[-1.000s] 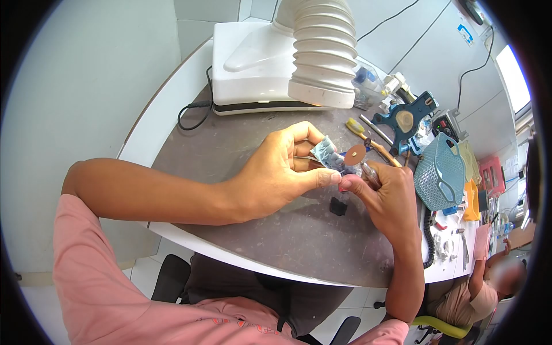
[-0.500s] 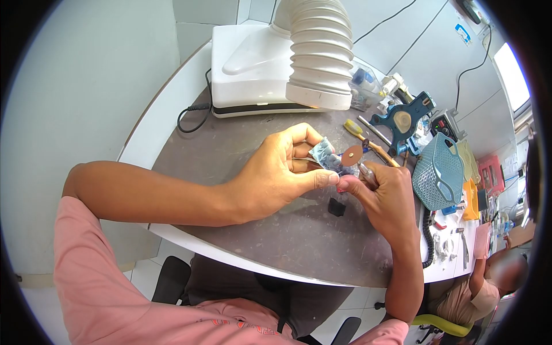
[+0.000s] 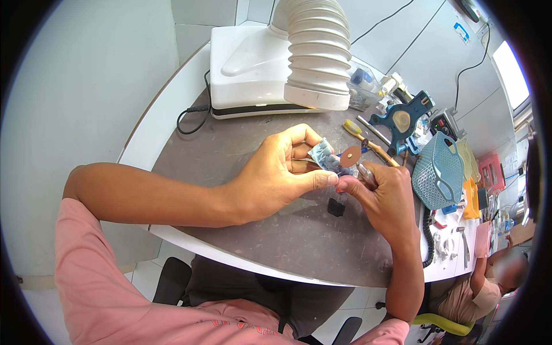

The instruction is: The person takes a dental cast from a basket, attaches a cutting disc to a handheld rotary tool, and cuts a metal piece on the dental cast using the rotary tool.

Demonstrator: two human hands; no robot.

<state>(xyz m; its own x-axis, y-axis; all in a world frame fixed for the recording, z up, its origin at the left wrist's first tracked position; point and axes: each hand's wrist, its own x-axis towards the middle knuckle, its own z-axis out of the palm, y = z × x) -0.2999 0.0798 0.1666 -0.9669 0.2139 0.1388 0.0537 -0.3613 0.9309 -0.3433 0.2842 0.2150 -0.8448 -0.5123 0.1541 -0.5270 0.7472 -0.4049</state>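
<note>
Between the fingers and thumb of my left hand [image 3: 287, 167] is a small pale-blue cast piece [image 3: 325, 155]. My right hand [image 3: 382, 192] is closed round a metal handpiece [image 3: 367, 175], which carries a flat reddish-brown disc [image 3: 350, 156]. The disc lies over or beside the right end of the cast piece; whether they touch is not clear. Both thumbs meet, or nearly meet, below the piece. A small black square [image 3: 336, 207] lies on the grey worktop [image 3: 276, 247] just below my hands.
A white box-shaped unit [image 3: 247, 75] with a ribbed hose [image 3: 319, 52] stands behind my hands. To the right are a brush [image 3: 352, 127], a blue stand [image 3: 402, 119], a blue basket [image 3: 440, 172] and a coiled cord [image 3: 428, 238]. Another person [image 3: 477, 287] sits at far right.
The view has shifted slightly. The disc now appears a little further left relative to the cast piece than a second ago. Both hands keep their hold.
</note>
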